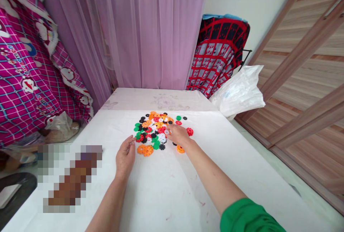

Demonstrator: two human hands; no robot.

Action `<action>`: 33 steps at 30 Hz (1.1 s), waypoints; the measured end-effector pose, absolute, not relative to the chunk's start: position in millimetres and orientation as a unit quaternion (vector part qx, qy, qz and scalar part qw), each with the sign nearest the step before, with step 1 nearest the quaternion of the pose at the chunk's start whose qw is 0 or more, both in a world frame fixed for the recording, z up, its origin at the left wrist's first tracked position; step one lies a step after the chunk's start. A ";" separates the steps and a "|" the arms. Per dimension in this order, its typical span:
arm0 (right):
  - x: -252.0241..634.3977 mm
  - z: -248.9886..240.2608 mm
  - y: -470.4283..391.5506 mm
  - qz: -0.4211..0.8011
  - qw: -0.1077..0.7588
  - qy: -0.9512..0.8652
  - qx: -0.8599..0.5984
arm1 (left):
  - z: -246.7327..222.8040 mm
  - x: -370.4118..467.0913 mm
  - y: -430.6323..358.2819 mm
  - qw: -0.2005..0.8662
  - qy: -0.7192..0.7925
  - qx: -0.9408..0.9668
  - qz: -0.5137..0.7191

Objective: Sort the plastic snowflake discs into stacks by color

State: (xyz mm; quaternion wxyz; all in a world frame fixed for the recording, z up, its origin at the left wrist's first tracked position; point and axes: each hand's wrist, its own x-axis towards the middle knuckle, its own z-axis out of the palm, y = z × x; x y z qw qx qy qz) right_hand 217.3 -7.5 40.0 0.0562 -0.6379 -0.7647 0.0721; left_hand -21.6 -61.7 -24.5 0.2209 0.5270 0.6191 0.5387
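Note:
A pile of notched plastic discs (159, 125) in orange, red, green, black and white lies on the white-covered table (158, 196). My left hand (126, 155) is at the pile's left edge, fingers a little apart and nothing held, its fingertips near a red disc (139, 138). At the right side of the pile, my right hand (177, 134) has its fingers together at a whitish disc (167, 132). Two orange discs (145, 150) lie at the front left; another orange one (181, 149) is just below my right wrist.
A blurred-out brown item (73, 178) lies on the table's left side. At the back right stands a white plastic bag (239, 92). Behind the table hangs a purple curtain (156, 31), with wooden doors (303, 60) on the right.

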 end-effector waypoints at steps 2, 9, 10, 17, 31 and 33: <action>210.4 38.0 -3.6 0.070 0.047 -0.757 -0.648 | -25.3 -21.6 -61.5 0.221 0.617 0.528 0.540; 203.0 28.0 1.7 0.070 0.068 -0.748 -0.657 | -27.0 -21.3 -60.5 0.225 0.615 0.529 0.540; 203.5 26.8 2.5 0.076 0.073 -0.745 -0.658 | -26.6 -21.1 -60.5 0.226 0.614 0.528 0.541; 208.4 22.2 10.7 0.133 0.098 -0.728 -0.665 | -25.7 -21.0 -60.4 0.224 0.616 0.526 0.542; 224.9 24.2 5.7 0.150 0.109 -0.725 -0.664 | -24.9 -21.2 -60.6 0.226 0.614 0.524 0.546; 225.1 23.3 6.8 0.148 0.097 -0.732 -0.658 | -24.6 -21.2 -61.0 0.228 0.615 0.524 0.544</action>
